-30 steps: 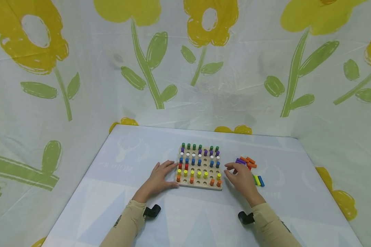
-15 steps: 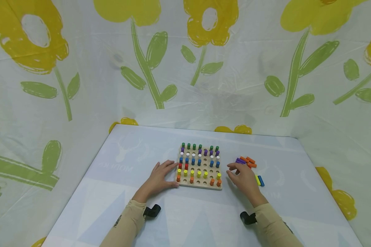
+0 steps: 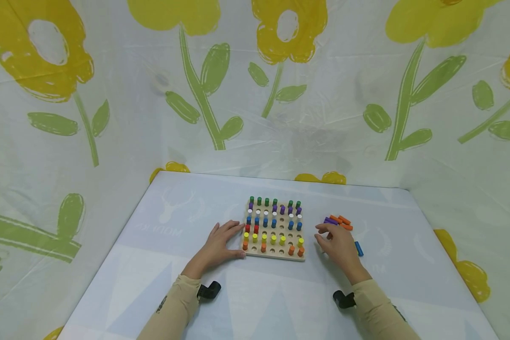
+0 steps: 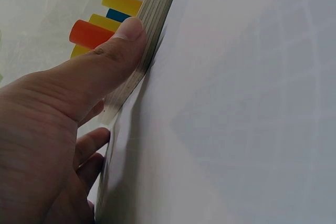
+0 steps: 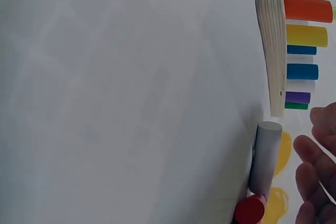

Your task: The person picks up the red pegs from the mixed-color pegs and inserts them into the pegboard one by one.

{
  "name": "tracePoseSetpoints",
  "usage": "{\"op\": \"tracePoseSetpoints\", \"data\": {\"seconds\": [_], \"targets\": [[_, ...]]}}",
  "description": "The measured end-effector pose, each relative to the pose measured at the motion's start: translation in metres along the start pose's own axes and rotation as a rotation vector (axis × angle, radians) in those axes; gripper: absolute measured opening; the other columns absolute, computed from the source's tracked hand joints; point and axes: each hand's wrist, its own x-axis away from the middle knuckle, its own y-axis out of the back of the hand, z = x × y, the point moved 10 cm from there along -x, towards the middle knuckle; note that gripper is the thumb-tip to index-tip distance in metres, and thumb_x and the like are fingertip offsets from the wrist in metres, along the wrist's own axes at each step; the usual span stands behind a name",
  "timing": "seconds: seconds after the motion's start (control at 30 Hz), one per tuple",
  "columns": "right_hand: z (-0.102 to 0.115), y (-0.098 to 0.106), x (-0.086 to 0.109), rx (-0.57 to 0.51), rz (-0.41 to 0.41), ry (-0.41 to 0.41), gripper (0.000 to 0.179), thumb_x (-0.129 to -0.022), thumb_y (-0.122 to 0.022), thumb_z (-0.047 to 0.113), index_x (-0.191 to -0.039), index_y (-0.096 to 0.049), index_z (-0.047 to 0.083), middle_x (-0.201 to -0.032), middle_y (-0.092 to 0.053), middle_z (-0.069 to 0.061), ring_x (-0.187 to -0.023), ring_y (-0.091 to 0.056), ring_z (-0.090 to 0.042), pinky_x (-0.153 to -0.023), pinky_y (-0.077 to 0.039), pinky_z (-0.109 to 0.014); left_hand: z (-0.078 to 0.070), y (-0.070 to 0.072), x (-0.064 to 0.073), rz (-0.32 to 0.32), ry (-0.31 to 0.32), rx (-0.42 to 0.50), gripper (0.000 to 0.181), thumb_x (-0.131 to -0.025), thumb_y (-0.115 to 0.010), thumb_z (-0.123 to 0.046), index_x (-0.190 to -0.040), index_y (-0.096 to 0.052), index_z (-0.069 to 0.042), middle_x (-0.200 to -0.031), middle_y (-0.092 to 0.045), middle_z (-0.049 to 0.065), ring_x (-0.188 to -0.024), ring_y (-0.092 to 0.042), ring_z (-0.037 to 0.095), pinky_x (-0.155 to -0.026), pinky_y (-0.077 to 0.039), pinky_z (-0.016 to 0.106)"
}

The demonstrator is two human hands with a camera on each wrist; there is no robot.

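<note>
A wooden peg board (image 3: 276,255) with upright coloured pegs in rows lies mid-table. My left hand (image 3: 221,243) is at its left side, fingers spread and extended to the edge. In the left wrist view the thumb (image 4: 123,43) rests against the board's side, close to orange and yellow pegs. My right hand (image 3: 337,243) hovers right of the board over loose pegs, fingers bent loosely with nothing visible between them. Below those fingertips, the right wrist view has a white peg (image 5: 265,156) and a red peg (image 5: 249,211) lying on the table.
Behind the right hand lie loose orange pegs (image 3: 345,220) and purple pegs (image 3: 330,221); a blue peg (image 3: 359,249) shows beside it. Several holes in the board hold no peg. A flower-printed curtain (image 3: 323,94) surrounds the table (image 3: 259,293) at the back and sides.
The right hand has drifted a little rightward, away from the board, and now covers loose green and yellow pegs seen before. The left hand and the board stay put.
</note>
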Motion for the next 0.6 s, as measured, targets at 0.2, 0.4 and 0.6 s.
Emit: {"op": "tracePoseSetpoints", "data": {"seconds": [0.2, 0.4, 0.6], "targets": [[-0.0035, -0.0006, -0.0008, 0.002, 0.007, -0.011, 0.025, -0.092, -0.076, 0.020, -0.114, -0.074, 0.008, -0.102, -0.074, -0.005, -0.087, -0.062, -0.022, -0.074, -0.056, -0.034, -0.0003, 0.0001, 0.0004, 0.004, 0.009, 0.009, 0.090, -0.081, -0.084, -0.050, -0.156, -0.044, -0.019, -0.158, -0.040, 0.007, -0.150, -0.030, 0.029, -0.126, 0.000, 0.053], [-0.0052, 0.0005, -0.0005, 0.004, 0.017, -0.025, 0.025, -0.092, -0.075, 0.020, -0.115, -0.074, 0.008, -0.104, -0.074, -0.006, -0.085, -0.060, -0.021, -0.072, -0.054, -0.032, 0.0002, -0.0002, 0.0010, 0.004, 0.005, 0.003, 0.090, -0.081, -0.083, -0.050, -0.156, -0.044, -0.019, -0.159, -0.040, 0.008, -0.150, -0.030, 0.029, -0.126, 0.000, 0.052], [-0.0058, 0.0036, -0.0007, 0.006, 0.005, -0.017, 0.025, -0.092, -0.075, 0.018, -0.114, -0.074, 0.007, -0.103, -0.074, -0.007, -0.082, -0.060, -0.020, -0.069, -0.053, -0.030, -0.0004, 0.0000, 0.0007, 0.000, -0.005, 0.013, 0.090, -0.081, -0.083, -0.049, -0.156, -0.044, -0.018, -0.159, -0.040, 0.009, -0.150, -0.030, 0.030, -0.126, 0.000, 0.053]]}}
